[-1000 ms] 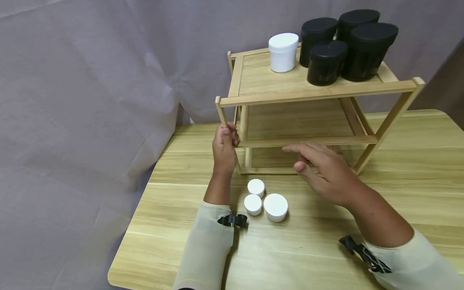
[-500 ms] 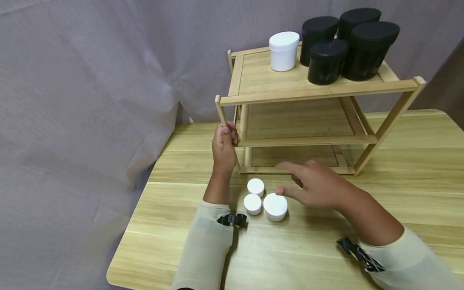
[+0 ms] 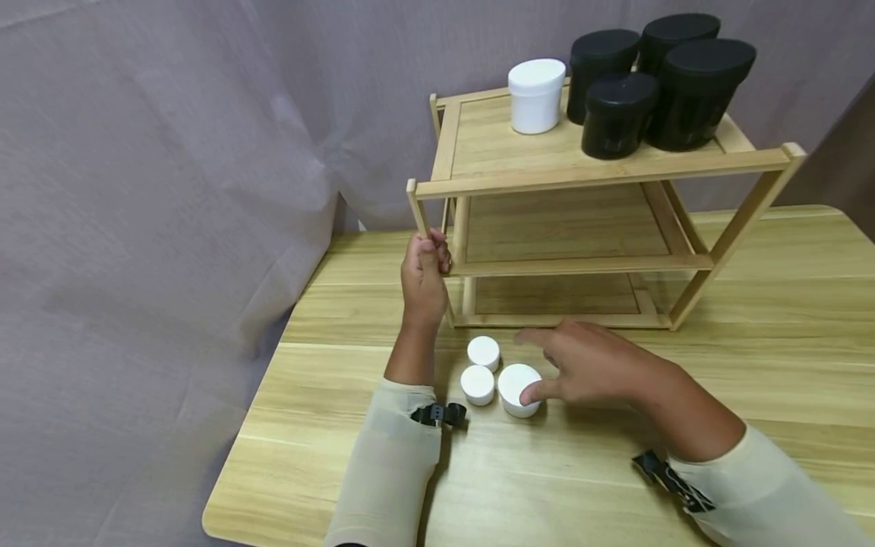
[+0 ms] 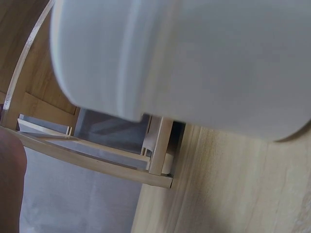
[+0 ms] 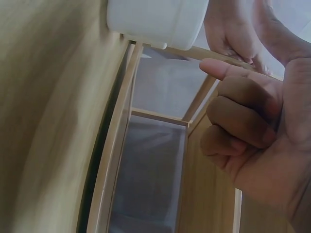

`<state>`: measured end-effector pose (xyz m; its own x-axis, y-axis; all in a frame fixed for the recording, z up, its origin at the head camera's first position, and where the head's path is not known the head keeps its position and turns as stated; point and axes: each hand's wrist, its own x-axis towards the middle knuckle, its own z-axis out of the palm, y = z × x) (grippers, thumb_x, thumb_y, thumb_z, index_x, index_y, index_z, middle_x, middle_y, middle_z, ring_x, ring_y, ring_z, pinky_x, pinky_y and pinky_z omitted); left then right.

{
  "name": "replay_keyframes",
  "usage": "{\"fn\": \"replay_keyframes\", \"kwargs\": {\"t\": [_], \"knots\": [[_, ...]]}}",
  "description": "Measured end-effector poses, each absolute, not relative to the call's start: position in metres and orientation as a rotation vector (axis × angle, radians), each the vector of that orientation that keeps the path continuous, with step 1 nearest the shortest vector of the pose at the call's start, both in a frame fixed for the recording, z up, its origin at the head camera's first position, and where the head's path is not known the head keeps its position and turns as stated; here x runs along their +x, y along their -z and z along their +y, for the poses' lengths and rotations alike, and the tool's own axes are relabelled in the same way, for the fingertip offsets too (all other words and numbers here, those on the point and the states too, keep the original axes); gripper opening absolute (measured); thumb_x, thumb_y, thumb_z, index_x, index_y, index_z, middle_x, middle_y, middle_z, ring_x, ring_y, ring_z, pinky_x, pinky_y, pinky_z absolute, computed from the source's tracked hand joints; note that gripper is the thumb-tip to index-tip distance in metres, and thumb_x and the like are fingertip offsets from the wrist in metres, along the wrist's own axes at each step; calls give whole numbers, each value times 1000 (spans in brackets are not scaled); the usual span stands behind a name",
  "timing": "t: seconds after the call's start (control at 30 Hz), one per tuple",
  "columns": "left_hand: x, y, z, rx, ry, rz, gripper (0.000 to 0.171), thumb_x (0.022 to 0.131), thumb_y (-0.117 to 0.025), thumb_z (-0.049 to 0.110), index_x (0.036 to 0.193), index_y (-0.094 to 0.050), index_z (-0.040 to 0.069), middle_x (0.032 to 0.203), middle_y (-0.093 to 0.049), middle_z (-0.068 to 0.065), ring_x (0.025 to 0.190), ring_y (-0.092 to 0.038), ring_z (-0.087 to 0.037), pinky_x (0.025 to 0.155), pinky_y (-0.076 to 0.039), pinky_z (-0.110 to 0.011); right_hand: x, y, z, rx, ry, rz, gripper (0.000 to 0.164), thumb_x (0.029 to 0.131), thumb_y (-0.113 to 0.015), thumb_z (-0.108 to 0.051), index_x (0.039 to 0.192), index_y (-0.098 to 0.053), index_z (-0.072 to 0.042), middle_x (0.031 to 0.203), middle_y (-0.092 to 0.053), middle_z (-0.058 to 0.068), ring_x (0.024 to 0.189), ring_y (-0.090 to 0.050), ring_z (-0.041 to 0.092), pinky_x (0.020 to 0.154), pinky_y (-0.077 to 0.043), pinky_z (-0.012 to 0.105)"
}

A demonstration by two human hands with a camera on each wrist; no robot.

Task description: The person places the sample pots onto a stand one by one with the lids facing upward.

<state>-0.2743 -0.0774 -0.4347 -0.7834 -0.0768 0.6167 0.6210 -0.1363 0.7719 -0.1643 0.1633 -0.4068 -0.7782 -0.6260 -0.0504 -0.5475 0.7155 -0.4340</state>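
Note:
My left hand (image 3: 424,285) grips the left front post of a wooden three-tier shelf rack (image 3: 581,264). The right hand (image 3: 595,361) hovers over the largest of three low white lidded jars (image 3: 511,384), its thumb overlapping the lid in the head view. Its index finger and thumb are spread apart, while the other fingers curl inward in the right wrist view, where a white jar (image 5: 150,22) sits beyond the fingertips. Two smaller white jars (image 3: 483,352) stand close beside the large one. In the left wrist view a white jar (image 4: 218,63) fills the foreground.
On the rack's top tier stand a taller white jar (image 3: 536,99) and several black lidded jars (image 3: 618,118). Everything rests on a wooden table (image 3: 307,425), with a grey curtain (image 3: 171,190) behind and to the left.
My right hand has come down and leftward from in front of the rack's middle tier to the large white jar. The left hand keeps its grip on the post.

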Motion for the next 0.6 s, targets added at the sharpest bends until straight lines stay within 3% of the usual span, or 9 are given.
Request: {"fn": "replay_keyframes", "kwargs": {"t": [0.07, 0.5, 0.6], "knots": [[-275, 435, -77, -606, 1968, -1669, 91, 103, -43, 73, 112, -46, -17, 80, -42, 2, 70, -40, -7, 63, -36, -20, -164, 407, 162, -919, 590, 2714, 89, 81, -87, -67, 150, -64, -15, 66, -49, -9, 59, -39, 7, 56, -39, 28], [-274, 434, -77, -604, 1987, -1657, 92, 102, -44, 73, 112, -46, -19, 80, -42, 3, 71, -40, -8, 62, -35, -22, -165, 413, 156, -863, 508, 2666, 94, 77, -94, -62, 150, -62, -12, 76, -64, -6, 71, -58, 11, 70, -54, 37], [-274, 434, -77, -601, 1987, -1663, 87, 102, -44, 74, 110, -49, -12, 80, -42, 2, 71, -40, -8, 63, -36, -21, -165, 415, 155, -861, 482, 2661, 95, 76, -94, -63, 149, -63, -12, 92, -75, 0, 85, -69, 17, 79, -60, 44]]}}
